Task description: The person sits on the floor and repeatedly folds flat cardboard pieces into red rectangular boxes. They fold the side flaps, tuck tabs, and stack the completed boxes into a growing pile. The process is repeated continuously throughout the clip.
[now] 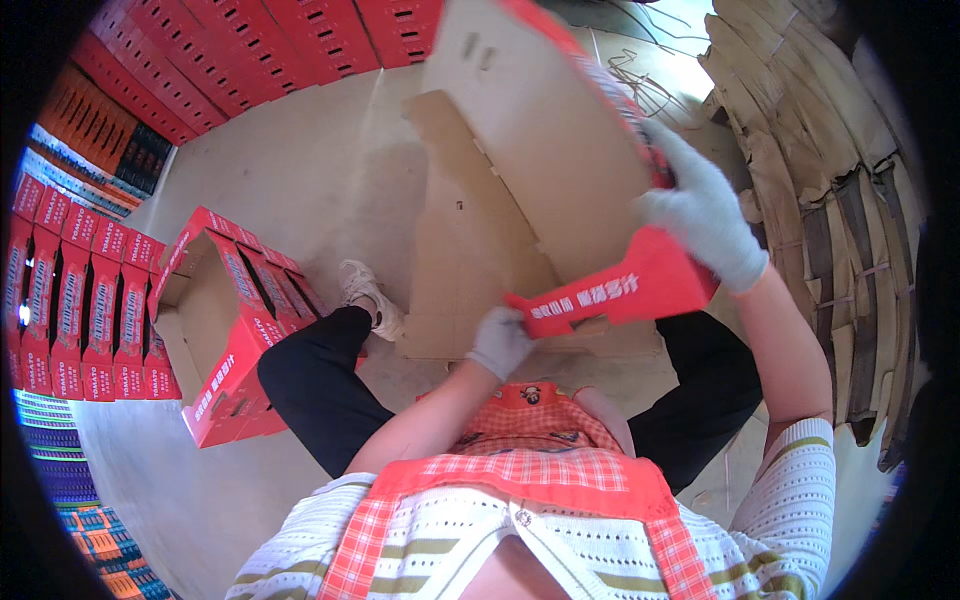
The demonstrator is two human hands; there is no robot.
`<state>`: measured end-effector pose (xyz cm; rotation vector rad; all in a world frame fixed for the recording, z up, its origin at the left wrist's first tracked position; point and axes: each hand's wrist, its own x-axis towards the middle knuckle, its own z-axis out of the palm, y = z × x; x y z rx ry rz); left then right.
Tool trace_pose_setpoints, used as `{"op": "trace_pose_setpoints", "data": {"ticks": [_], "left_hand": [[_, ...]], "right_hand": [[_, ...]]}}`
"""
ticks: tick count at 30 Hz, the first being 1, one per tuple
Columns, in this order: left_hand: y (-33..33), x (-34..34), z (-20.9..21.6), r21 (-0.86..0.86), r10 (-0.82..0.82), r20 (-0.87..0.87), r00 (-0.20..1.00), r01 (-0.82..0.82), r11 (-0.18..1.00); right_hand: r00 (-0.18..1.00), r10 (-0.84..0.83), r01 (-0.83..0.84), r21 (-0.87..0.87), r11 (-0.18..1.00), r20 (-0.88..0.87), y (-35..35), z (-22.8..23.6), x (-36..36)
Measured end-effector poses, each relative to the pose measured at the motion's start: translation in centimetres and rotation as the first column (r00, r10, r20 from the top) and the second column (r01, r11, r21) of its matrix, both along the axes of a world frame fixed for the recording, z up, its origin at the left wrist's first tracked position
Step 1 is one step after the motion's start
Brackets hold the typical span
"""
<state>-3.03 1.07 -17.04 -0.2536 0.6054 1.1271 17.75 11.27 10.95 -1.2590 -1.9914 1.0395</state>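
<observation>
A red cardboard box (560, 130), partly folded, is tilted up in front of me with its plain brown inner face showing. My right hand (700, 205), in a pale grey work glove, is closed around the box's right edge. Lower down, my left hand (502, 343), gloved too, pinches the left end of the box's red printed side strip (610, 290). The left fingertips are partly hidden behind that strip. Under the raised box, a flat brown cardboard sheet (470, 220) lies on the floor between my legs.
At my left stands an open red box (225, 330) beside a row of similar red boxes (85, 300). Red cartons (260, 45) line the far side. Bundled brown cardboard (800, 150) is stacked on the right. Loose strapping (640, 85) lies on the floor (280, 170) at the back.
</observation>
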Motion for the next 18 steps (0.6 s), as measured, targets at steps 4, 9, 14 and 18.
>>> {"op": "trace_pose_setpoints", "data": {"ticks": [4,9,14,18], "left_hand": [[-0.4,3.7,-5.9,-0.184,-0.368,-0.015,0.93,0.359,0.915],[-4.1,-0.7,0.5,-0.237,-0.185,-0.971,-0.151,0.707,0.666],[-2.0,-3.2,17.2,0.033,0.892,-0.233,-0.387,0.914,0.405],[6.2,-3.8,23.0,-0.21,0.743,-0.24,-0.625,0.78,0.589]], "right_hand": [[0.792,-0.038,-0.352,0.506,0.788,0.61,-4.2,0.5,-6.6],[0.941,0.032,-0.237,0.588,0.773,0.336,-0.1,-3.1,-9.3],[0.93,-0.361,0.29,0.46,0.839,0.073,2.9,-4.8,-8.8],[0.951,-0.269,0.145,0.549,0.823,0.152,0.1,-5.5,-8.4]]}}
